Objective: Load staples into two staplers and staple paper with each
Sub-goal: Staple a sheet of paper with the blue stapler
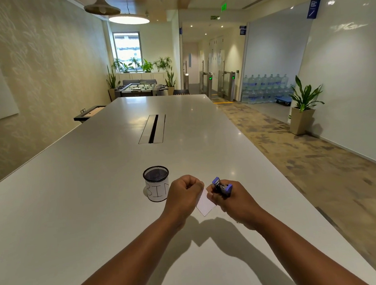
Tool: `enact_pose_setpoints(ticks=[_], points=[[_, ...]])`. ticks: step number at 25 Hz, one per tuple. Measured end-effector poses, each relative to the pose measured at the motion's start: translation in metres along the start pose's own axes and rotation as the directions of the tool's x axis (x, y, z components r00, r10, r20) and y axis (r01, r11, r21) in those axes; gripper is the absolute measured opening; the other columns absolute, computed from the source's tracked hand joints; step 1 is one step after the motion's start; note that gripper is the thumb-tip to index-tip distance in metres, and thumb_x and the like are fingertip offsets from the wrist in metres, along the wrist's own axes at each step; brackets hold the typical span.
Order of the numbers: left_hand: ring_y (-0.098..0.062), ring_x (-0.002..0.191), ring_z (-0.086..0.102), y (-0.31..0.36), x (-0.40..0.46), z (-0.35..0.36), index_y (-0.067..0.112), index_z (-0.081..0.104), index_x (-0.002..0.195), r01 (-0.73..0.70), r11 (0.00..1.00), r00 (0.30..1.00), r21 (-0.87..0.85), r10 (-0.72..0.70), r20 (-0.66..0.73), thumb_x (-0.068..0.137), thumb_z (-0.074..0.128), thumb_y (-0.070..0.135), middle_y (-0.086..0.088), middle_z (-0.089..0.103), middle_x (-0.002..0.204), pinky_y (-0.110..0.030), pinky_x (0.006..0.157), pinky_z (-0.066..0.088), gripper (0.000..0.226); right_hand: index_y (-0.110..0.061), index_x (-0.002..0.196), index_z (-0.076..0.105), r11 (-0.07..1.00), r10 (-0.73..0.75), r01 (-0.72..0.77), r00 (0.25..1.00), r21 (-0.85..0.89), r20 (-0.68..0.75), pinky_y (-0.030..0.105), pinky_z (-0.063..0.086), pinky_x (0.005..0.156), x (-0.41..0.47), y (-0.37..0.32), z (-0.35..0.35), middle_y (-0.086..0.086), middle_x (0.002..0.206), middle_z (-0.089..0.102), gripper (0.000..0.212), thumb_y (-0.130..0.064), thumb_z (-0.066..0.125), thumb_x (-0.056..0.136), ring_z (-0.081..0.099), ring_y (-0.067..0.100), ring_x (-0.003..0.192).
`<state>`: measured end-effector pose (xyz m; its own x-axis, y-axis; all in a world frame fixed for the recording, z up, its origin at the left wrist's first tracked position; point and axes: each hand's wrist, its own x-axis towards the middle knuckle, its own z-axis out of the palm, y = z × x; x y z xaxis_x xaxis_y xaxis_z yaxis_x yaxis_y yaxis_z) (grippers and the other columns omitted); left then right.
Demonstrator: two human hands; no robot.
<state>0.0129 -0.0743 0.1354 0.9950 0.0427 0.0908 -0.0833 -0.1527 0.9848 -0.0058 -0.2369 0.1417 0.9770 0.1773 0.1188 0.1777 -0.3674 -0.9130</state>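
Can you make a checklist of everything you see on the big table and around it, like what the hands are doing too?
Surface: long white table, with a slot in its middle.
Job's things: purple stapler, hinged open; small white paper. Second stapler: nothing seen.
Clutter: black mesh cup with a paper label, left of the hands.
Grippers: left hand pinches the paper; right hand grips the stapler.
Cables: nothing seen.
Surroundings: potted plant, stacked water bottles, foosball table.
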Motion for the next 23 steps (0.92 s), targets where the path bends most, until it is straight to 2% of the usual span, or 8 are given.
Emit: enact_pose_setpoints(ticks=[2, 4, 7, 11, 14, 16, 20, 23], points=[[-0.014, 0.064, 0.052, -0.003, 0.000, 0.003, 0.006, 0.068, 0.084, -0.009, 1.000, 0.999, 0.011, 0.009, -0.035, 0.094, 0.061, 0.022, -0.001, 0.062, 0.072, -0.028, 0.060, 0.041, 0.019, -0.015, 0.084, 0.065, 0.999, -0.017, 0.016, 1.000, -0.028, -0.018, 0.014, 0.039, 0.054, 0.001, 0.000, 0.001, -0.015, 0.061, 0.060, 0.014, -0.014, 0.063, 0.098, 0.049, 0.000, 0.050], [-0.011, 0.063, 0.050, -0.003, -0.001, 0.003, 0.010, 0.067, 0.083, -0.031, 0.998, 0.998, 0.051, 0.034, -0.051, 0.097, 0.059, 0.026, 0.004, 0.060, 0.072, -0.026, 0.062, 0.040, 0.022, -0.014, 0.087, 0.066, 0.997, -0.044, 0.041, 0.998, -0.059, -0.050, 0.016, 0.045, 0.060, 0.003, 0.002, 0.002, -0.010, 0.069, 0.062, 0.011, -0.018, 0.065, 0.097, 0.055, 0.003, 0.058], [-0.011, 0.071, 0.057, -0.007, 0.001, 0.003, 0.019, 0.067, 0.087, -0.055, 0.996, 0.998, 0.067, 0.056, -0.017, 0.100, 0.056, 0.033, 0.002, 0.068, 0.083, -0.026, 0.067, 0.043, 0.022, -0.015, 0.089, 0.069, 0.996, -0.063, 0.058, 0.996, -0.063, -0.067, 0.020, 0.049, 0.066, 0.003, 0.004, 0.001, -0.003, 0.074, 0.066, 0.008, -0.017, 0.066, 0.096, 0.059, 0.008, 0.065], [-0.014, 0.077, 0.059, -0.013, 0.005, -0.004, 0.020, 0.065, 0.094, -0.026, 0.998, 0.999, 0.061, 0.024, 0.029, 0.100, 0.056, 0.032, -0.004, 0.070, 0.093, -0.025, 0.070, 0.046, 0.016, -0.031, 0.089, 0.072, 0.998, -0.059, 0.057, 0.995, -0.020, -0.084, 0.028, 0.056, 0.081, -0.001, 0.007, -0.001, -0.007, 0.082, 0.074, 0.027, -0.006, 0.063, 0.096, 0.069, 0.009, 0.080], [-0.006, 0.065, 0.057, -0.011, 0.007, -0.010, 0.016, 0.065, 0.093, -0.064, 0.992, 0.991, 0.113, 0.050, 0.121, 0.094, 0.067, 0.024, 0.002, 0.068, 0.081, -0.016, 0.058, 0.043, 0.008, -0.032, 0.091, 0.073, 0.993, -0.093, 0.085, 0.989, -0.076, -0.113, 0.032, 0.057, 0.083, 0.001, 0.011, -0.001, -0.004, 0.085, 0.075, 0.025, -0.011, 0.063, 0.097, 0.070, 0.017, 0.085], [-0.004, 0.061, 0.055, -0.009, 0.007, -0.011, 0.014, 0.068, 0.090, -0.063, 0.990, 0.990, 0.124, 0.046, 0.134, 0.093, 0.068, 0.023, 0.003, 0.066, 0.075, -0.016, 0.055, 0.042, 0.010, -0.030, 0.091, 0.075, 0.985, -0.144, 0.130, 0.982, -0.114, -0.121, 0.035, 0.056, 0.082, 0.003, 0.013, -0.002, -0.001, 0.087, 0.076, 0.019, -0.014, 0.065, 0.097, 0.070, 0.023, 0.086], [-0.013, 0.064, 0.050, -0.005, 0.008, -0.011, 0.009, 0.072, 0.087, 0.026, 1.000, 0.993, 0.011, -0.027, 0.113, 0.096, 0.063, 0.022, -0.003, 0.061, 0.071, -0.024, 0.064, 0.042, 0.018, -0.034, 0.088, 0.072, 0.983, -0.160, 0.144, 0.976, -0.114, -0.150, 0.026, 0.056, 0.080, 0.005, 0.014, -0.006, -0.004, 0.082, 0.076, 0.028, -0.008, 0.065, 0.096, 0.071, 0.012, 0.082], [-0.012, 0.060, 0.042, -0.007, 0.010, -0.012, 0.007, 0.071, 0.089, 0.076, 0.997, 0.984, -0.006, -0.074, 0.160, 0.100, 0.058, 0.019, 0.001, 0.053, 0.064, -0.025, 0.062, 0.037, 0.021, -0.024, 0.091, 0.073, 0.994, -0.107, 0.104, 0.984, -0.028, -0.144, 0.023, 0.058, 0.079, 0.006, 0.014, -0.008, 0.000, 0.081, 0.074, 0.028, 0.001, 0.061, 0.095, 0.070, 0.006, 0.076]])
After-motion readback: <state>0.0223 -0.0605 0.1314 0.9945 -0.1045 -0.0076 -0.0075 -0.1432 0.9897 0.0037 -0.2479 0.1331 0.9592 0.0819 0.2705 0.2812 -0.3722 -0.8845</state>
